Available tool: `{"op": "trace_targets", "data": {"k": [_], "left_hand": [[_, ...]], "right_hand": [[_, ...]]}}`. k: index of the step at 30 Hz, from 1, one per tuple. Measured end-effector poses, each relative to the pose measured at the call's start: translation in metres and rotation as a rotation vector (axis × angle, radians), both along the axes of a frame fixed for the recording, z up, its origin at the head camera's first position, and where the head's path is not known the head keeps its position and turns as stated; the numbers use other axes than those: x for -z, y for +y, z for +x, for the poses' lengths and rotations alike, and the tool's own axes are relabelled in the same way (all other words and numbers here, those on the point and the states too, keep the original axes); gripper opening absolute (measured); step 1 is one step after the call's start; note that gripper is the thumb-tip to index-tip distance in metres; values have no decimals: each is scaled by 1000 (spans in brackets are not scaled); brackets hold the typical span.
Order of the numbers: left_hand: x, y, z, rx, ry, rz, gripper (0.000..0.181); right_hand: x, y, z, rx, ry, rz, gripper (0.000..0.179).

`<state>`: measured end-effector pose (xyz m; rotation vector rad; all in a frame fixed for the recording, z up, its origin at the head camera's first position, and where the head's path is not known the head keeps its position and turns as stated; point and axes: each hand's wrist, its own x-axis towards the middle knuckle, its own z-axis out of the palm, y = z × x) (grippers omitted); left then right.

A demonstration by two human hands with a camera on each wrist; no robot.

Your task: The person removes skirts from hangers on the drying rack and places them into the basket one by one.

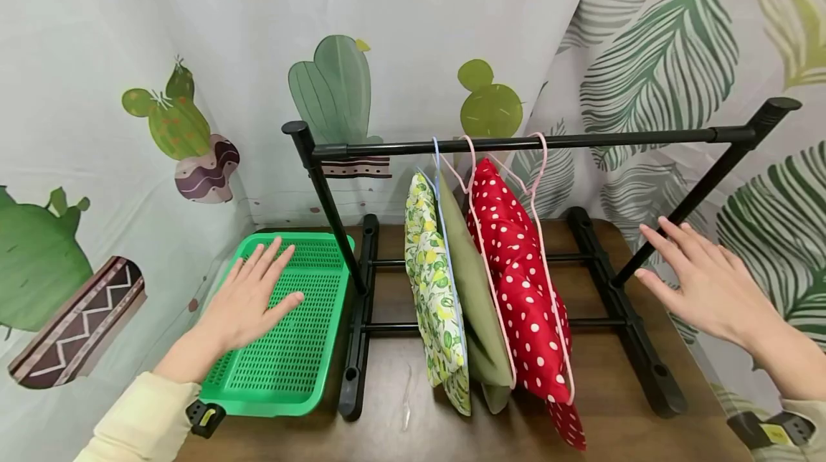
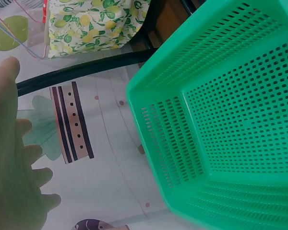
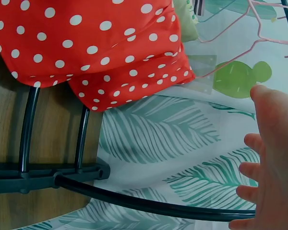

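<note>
Above the green plastic basket (image 1: 277, 358), my left hand (image 1: 248, 297) is held with straight fingers and nothing in it. Over on the right, my right hand (image 1: 710, 286) hovers by the upright of the black rack (image 1: 600, 139), fingers spread and holding nothing; whether it touches the post I cannot tell. From the rack's bar hang a lemon-print cloth (image 1: 431, 283) on a blue hanger (image 1: 445, 232), an olive-green cloth (image 1: 474, 290) and a red polka-dot cloth (image 1: 519, 275), with pink hangers (image 1: 544, 182) beside them. The right wrist view shows the red cloth (image 3: 86, 43) up close.
The rack's black feet (image 1: 353, 376) stand on a brown wooden table (image 1: 387, 433), the basket left of them. Printed curtains with cactuses (image 1: 335, 89) and leaves (image 1: 665, 67) enclose the back and sides. Both wrists wear dark straps (image 1: 205, 417).
</note>
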<state>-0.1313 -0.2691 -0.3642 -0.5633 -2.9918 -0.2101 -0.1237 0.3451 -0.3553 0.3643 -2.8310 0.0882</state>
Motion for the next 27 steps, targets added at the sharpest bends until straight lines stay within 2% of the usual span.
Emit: {"op": "trace_targets", "data": {"k": [12,27], "left_hand": [[-4,-5,-2,22,92,90,70],[-7,-4,-7,33,237,173,62]], "right_hand": [[-8,-14,-2,-27,46,-28,72],[-18,-31,-6,-96,184,-152,44]]}}
